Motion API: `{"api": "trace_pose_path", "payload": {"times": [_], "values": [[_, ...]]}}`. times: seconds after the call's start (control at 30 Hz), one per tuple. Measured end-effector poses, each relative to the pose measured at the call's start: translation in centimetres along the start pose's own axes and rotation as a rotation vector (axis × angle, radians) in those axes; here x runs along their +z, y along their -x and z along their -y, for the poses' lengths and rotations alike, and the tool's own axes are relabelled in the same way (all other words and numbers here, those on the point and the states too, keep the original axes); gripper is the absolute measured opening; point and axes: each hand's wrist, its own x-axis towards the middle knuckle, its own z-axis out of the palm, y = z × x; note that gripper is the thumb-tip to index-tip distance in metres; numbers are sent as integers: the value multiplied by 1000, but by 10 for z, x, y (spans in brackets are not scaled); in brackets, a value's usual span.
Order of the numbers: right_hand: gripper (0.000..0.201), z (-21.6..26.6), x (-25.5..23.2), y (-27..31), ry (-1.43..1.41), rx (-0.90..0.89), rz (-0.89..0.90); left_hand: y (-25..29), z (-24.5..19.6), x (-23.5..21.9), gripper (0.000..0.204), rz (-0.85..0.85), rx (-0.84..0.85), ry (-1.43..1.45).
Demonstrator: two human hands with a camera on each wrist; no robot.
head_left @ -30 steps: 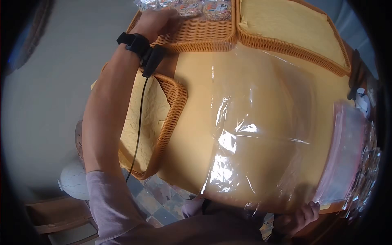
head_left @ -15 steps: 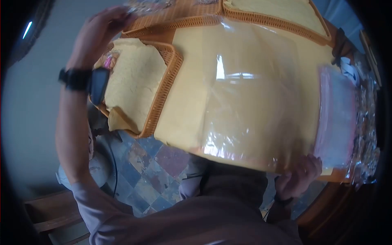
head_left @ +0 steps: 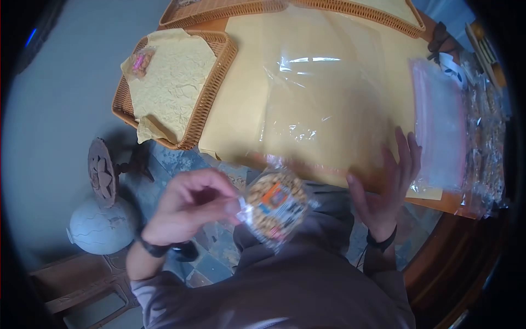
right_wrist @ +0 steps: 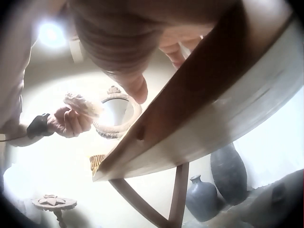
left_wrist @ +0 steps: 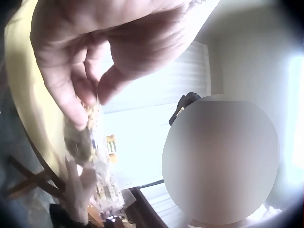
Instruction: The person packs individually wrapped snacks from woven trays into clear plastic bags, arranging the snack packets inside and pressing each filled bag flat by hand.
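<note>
My left hand (head_left: 189,208) pinches the wrapper edge of a round snack packet (head_left: 276,205) in front of my body. The packet is clear plastic round a nutty-looking cake, with an orange and white label. In the left wrist view the packet (left_wrist: 92,126) hangs from the thumb and fingertips. My right hand (head_left: 386,189) is at the table's front edge with fingers spread, overlapping the corner of a large clear plastic bag (head_left: 329,104). The bag lies flat on the yellow tabletop covering (head_left: 241,82). In the right wrist view the right hand (right_wrist: 123,42) is beside the table edge.
A wicker basket (head_left: 211,93) with a crumpled yellow liner holds a small pink-labelled packet (head_left: 141,63). More baskets (head_left: 230,13) line the back. Pink-edged clear bags (head_left: 438,126) and wrapped snacks (head_left: 485,142) lie at right. A carved stand (head_left: 102,172) is at left.
My left hand has taken the packet from the back basket and brought it to the front of my body. The right hand's fingers have uncurled and spread at the table edge.
</note>
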Motion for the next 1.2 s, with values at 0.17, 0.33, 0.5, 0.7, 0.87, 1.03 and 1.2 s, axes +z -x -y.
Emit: {"api": "trace_pose_path", "payload": {"times": [0.17, 0.33, 0.5, 0.7, 0.87, 1.03, 1.2], "values": [[60, 5, 11, -6, -6, 132, 27, -39, 49, 41, 19, -157, 76, 241], [55, 5, 13, -6, 54, 143, 83, -37, 71, 75, 25, -129, 386, -302], [59, 6, 15, -9, 86, 149, 110, -65, 64, 96, 32, 26, 778, -1136], [64, 3, 19, -8, -7, 188, -4, -106, 67, 118, 53, 45, 689, -1241], [58, 4, 20, -9, -39, 190, -51, -133, 63, 117, 57, -20, 691, -1315], [37, -1, 22, 2, -46, 94, -75, -151, 50, 122, 65, -166, 652, -1357], [29, -4, 20, 13, -91, -79, -41, -165, 53, 126, 67, -181, 706, -1530]]}}
